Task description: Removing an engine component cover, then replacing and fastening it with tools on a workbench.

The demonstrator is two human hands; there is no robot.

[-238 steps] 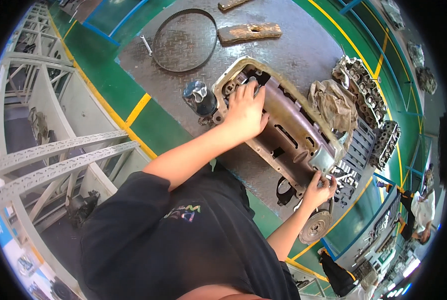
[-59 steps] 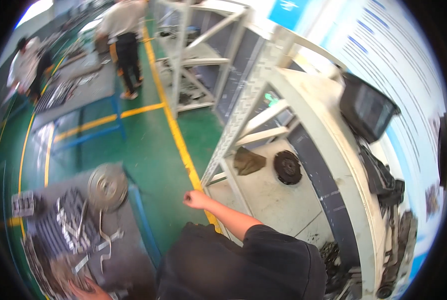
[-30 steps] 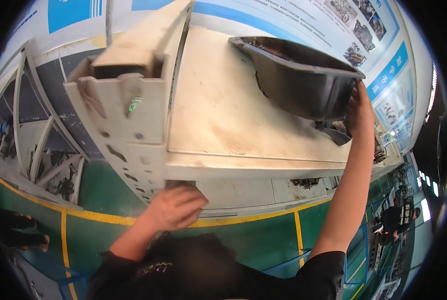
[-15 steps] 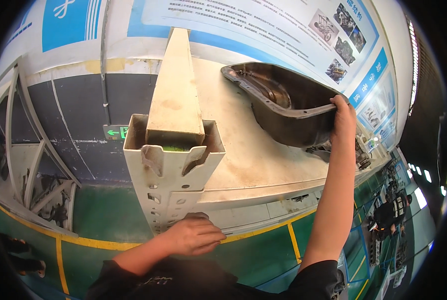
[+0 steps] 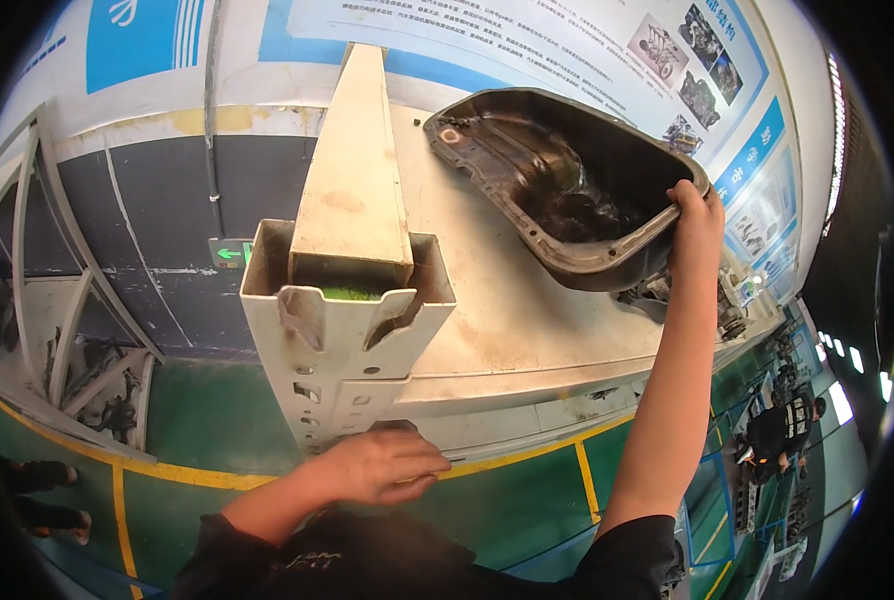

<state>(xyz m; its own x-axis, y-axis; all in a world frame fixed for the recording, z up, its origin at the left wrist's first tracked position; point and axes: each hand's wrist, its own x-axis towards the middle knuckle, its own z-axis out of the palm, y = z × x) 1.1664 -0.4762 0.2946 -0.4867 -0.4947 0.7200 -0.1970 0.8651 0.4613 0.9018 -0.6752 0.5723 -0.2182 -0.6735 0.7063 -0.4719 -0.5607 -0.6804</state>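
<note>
A dark metal oil pan point(image 5: 607, 262) is tilted above the cream shelf point(image 5: 527, 335), its hollow stained inside turned toward me and its flanged rim lined with bolt holes. My right hand point(image 5: 695, 225) grips the rim at its right end, thumb over the edge and fingers mostly hidden behind the wall. Whether the far left corner touches the shelf, I cannot tell. Low in front of my body, my left hand point(image 5: 382, 465) is closed with curled fingers, beside the perforated cream upright post point(image 5: 342, 340). A dark piece shows at its far side, too hidden to name.
Metal parts point(image 5: 732, 305) sit at the shelf's right end, behind my right wrist. A cream beam point(image 5: 352, 190) rises by the post. A wall poster point(image 5: 527, 40) hangs behind. Another person point(image 5: 787, 425) is far right; someone's legs point(image 5: 42, 495) show at left.
My right hand has tipped the oil pan so more of its inside faces me, its left end swinging up and left. The left hand stays closed, nearly in place.
</note>
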